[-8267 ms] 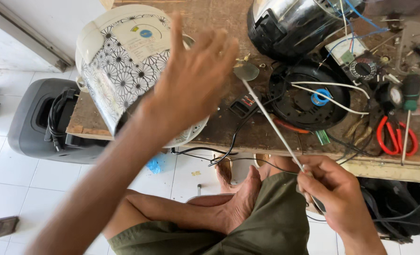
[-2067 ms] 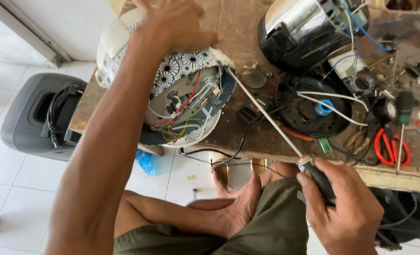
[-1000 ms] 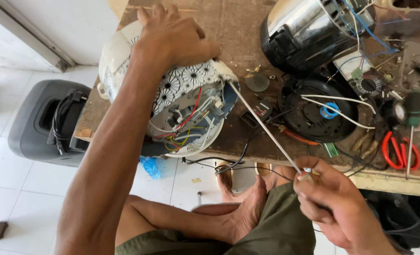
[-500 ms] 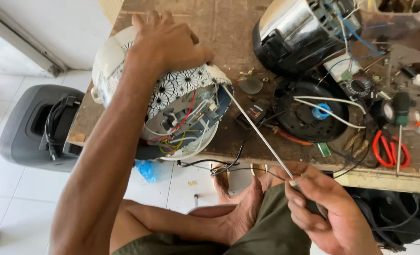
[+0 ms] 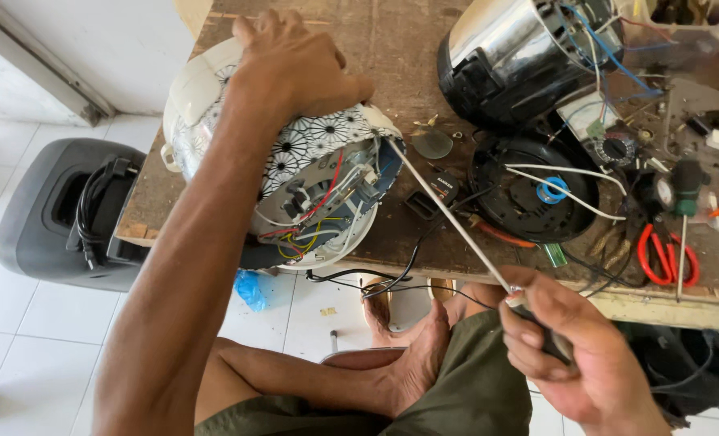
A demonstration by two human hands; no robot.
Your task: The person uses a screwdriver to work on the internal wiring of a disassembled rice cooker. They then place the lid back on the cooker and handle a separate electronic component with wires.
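With the left hand (image 5: 295, 69) clamped over the tipped rice cooker (image 5: 295, 161) at the workbench (image 5: 392, 48) edge, the right hand (image 5: 573, 355), gripping the long screwdriver (image 5: 448, 214), should hold its tip square to the cooker's open base.

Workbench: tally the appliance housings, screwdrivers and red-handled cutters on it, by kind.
Appliance housings: 3 (flowered cooker, steel body, black base)
Screwdrivers: 2 (long one in right hand, green-handled one)
Red-handled cutters: 1
Total: 6
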